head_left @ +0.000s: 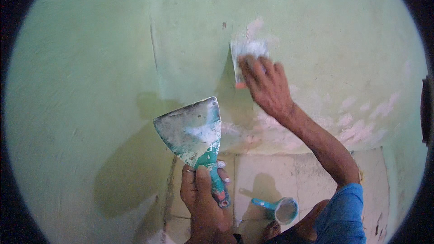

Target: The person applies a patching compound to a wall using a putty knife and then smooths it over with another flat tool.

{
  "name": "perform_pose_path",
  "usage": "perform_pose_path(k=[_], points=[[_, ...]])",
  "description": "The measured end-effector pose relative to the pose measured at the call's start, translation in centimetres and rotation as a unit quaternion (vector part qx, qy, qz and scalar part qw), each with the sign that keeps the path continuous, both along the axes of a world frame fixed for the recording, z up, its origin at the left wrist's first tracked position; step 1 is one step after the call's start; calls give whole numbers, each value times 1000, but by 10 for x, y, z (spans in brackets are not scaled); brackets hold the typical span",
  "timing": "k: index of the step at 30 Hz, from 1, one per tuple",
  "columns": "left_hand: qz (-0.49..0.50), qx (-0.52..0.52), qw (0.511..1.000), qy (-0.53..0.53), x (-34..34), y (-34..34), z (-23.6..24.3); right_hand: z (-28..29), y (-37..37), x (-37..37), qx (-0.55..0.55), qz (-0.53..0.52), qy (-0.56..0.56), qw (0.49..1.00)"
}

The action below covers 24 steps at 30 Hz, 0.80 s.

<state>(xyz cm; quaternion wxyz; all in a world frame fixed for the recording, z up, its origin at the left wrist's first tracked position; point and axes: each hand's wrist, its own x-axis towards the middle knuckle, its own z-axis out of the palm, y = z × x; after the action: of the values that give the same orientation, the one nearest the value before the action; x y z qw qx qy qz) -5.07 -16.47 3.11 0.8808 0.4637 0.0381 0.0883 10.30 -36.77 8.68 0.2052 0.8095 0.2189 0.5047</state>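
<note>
Shadow (124,174) falls across the green wall (68,86) at the left. Next comes the left hand (201,190), its fingers wrapped around the green handle of a wide scraper (187,129); the blade points up, leaning a little left, with white paste smeared on it. White also marks the fingertips behind the handle. Further right and higher, a smaller flat spreader (236,70) with an orange-red lower edge stands close against the wall, where whitish paste shows; whether its whole edge touches, I cannot tell. The right hand (270,88), slightly blurred, pinches it between thumb and bent fingers. Below, a blue-green cup (272,206) with a handle sits on pale tiles (264,167). Then come the right arm's blue sleeve (341,212) and pale pink patches (355,129) low on the wall.
</note>
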Motion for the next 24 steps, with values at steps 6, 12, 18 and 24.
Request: perform_pose_path(k=[6,12,18,24], points=[[-10,16,1000,-1,0,5,0,7,-17,-37,-37,-15,-15,999],[-9,-16,1000,20,-5,1,8,16,-59,-17,-106,-61,6,992],[7,9,1000,-9,-8,13,15,22,-43,-48,-24,-89,1,996],[-36,44,998,-7,-3,5,-11,-11,-9,-18,-45,-52,34,997]])
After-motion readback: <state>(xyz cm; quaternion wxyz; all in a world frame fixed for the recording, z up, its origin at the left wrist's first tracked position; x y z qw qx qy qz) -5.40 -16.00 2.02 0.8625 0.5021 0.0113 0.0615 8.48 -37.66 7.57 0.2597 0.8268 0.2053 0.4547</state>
